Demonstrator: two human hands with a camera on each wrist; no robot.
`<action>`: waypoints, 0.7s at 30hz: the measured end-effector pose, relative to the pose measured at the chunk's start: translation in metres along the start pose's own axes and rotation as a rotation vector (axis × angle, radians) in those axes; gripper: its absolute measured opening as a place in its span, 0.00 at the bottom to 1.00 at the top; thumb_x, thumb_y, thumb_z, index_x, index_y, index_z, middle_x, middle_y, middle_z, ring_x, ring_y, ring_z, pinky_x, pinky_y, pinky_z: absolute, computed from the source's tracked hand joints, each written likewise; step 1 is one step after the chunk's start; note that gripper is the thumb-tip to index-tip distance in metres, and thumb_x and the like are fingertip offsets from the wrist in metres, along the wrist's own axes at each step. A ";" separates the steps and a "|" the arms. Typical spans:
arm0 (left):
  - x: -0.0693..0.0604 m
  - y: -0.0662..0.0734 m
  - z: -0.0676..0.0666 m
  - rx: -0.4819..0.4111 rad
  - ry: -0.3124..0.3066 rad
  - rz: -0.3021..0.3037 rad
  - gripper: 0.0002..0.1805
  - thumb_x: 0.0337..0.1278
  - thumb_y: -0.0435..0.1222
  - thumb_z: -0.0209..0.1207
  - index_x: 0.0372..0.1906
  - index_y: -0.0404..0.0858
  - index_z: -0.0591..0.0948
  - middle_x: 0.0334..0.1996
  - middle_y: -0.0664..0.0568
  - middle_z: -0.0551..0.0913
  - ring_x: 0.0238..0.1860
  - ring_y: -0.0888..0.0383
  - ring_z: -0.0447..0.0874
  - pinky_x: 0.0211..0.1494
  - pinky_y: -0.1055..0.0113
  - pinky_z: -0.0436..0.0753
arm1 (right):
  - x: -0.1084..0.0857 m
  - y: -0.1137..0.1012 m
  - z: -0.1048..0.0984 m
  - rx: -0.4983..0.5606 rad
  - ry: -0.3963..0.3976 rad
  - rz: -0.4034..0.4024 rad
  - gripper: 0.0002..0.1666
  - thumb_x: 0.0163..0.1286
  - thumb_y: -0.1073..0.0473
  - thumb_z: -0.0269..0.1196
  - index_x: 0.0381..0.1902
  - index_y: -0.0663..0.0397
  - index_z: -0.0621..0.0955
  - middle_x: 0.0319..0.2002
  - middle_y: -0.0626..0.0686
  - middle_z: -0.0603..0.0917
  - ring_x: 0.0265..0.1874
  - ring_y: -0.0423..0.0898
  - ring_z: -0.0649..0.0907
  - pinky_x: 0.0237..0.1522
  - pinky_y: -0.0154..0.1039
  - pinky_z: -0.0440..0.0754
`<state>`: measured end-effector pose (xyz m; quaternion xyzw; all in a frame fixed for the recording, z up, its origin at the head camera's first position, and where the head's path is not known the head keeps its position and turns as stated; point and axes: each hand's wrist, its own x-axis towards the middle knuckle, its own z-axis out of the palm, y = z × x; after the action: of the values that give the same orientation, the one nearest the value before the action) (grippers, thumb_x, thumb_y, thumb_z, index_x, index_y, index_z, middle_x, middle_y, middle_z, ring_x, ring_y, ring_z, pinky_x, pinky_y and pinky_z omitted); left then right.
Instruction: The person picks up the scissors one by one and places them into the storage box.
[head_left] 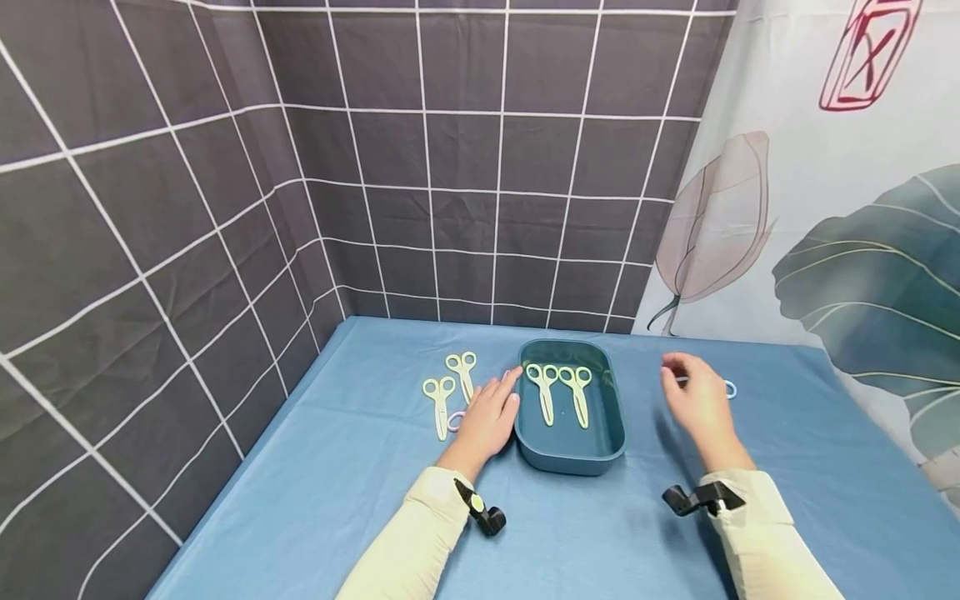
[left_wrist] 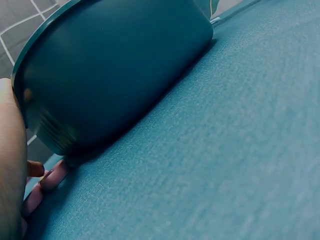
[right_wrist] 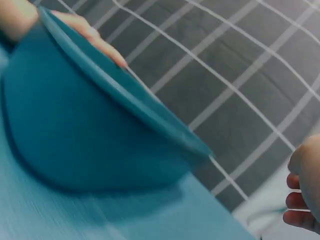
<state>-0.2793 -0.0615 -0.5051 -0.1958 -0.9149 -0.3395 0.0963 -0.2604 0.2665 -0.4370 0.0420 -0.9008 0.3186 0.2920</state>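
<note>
My left hand (head_left: 487,419) rests with extended fingers against the left rim of a dark teal plastic basin (head_left: 570,463). Inside it lie two pairs of pale green scissors, one on the left (head_left: 545,392) and one on the right (head_left: 578,396). Left of that hand, two more pale green scissors (head_left: 440,407) lie on the cloth. A pink scissor handle (left_wrist: 54,175) shows beside the basin, partly covered by the hand. Right of the basin my right hand (head_left: 697,400) hovers with loosely bent fingers, nothing visible in them. A light blue ring (head_left: 731,389), like a scissor handle, shows behind it, mostly hidden.
A blue cloth (head_left: 315,500) covers the table. Dark grey fabric with white grid lines (head_left: 465,150) hangs at the left and back. A white curtain with leaf prints (head_left: 795,192) hangs at the right. Each wrist carries a small black camera mount (head_left: 705,498).
</note>
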 end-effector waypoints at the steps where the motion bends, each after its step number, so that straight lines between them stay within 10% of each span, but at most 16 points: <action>1: 0.000 0.000 0.001 0.001 0.001 0.001 0.28 0.80 0.46 0.38 0.79 0.53 0.61 0.75 0.47 0.66 0.76 0.42 0.60 0.79 0.43 0.52 | -0.001 0.007 -0.004 -0.020 -0.009 0.010 0.13 0.73 0.66 0.57 0.50 0.68 0.81 0.46 0.69 0.83 0.44 0.65 0.84 0.44 0.60 0.81; 9: 0.001 -0.001 0.002 -0.001 0.004 -0.001 0.28 0.80 0.46 0.37 0.80 0.54 0.60 0.75 0.47 0.66 0.76 0.41 0.60 0.79 0.44 0.51 | 0.007 0.054 -0.025 -0.175 -0.258 0.017 0.18 0.71 0.70 0.54 0.57 0.68 0.79 0.55 0.73 0.78 0.49 0.71 0.79 0.45 0.66 0.76; 21: 0.000 0.000 0.002 0.005 -0.005 -0.007 0.28 0.80 0.47 0.36 0.79 0.54 0.60 0.75 0.48 0.66 0.76 0.41 0.60 0.79 0.44 0.52 | 0.016 0.091 -0.035 -0.390 -0.586 -0.247 0.24 0.55 0.84 0.55 0.49 0.68 0.83 0.54 0.75 0.80 0.55 0.75 0.77 0.55 0.68 0.75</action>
<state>-0.2791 -0.0603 -0.5063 -0.1930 -0.9168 -0.3371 0.0933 -0.2802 0.3617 -0.4558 0.1835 -0.9781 0.0779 0.0606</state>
